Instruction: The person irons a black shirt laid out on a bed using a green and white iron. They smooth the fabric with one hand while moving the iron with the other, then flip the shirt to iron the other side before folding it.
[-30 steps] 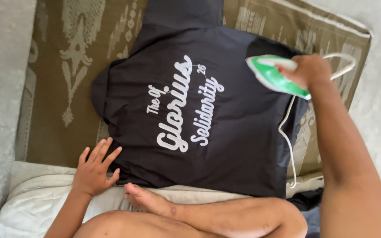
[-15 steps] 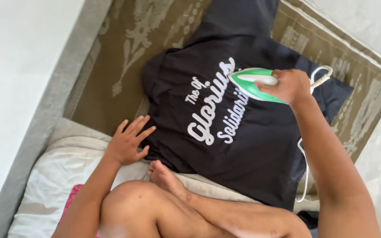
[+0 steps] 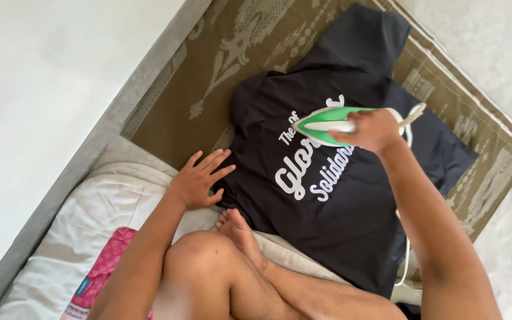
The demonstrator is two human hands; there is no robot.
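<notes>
around: I see a brown mat (image 3: 208, 77), pillow (image 3: 90, 213) at its near edge
shirt (image 3: 351, 195): flat mid-mat
right hand (image 3: 370, 130): wrapped round iron (image 3: 327, 121) on the print
left hand (image 3: 200, 181): fingers spread, pressing shirt's edge

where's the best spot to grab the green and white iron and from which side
Grip the white handle bar along the top of the iron, coming from above and behind, at the cord end. The iron lies soleplate down on the dark t-shirt with its pointed nose away from the cord, so the handle faces up. The right hand already wraps it that way.
</notes>
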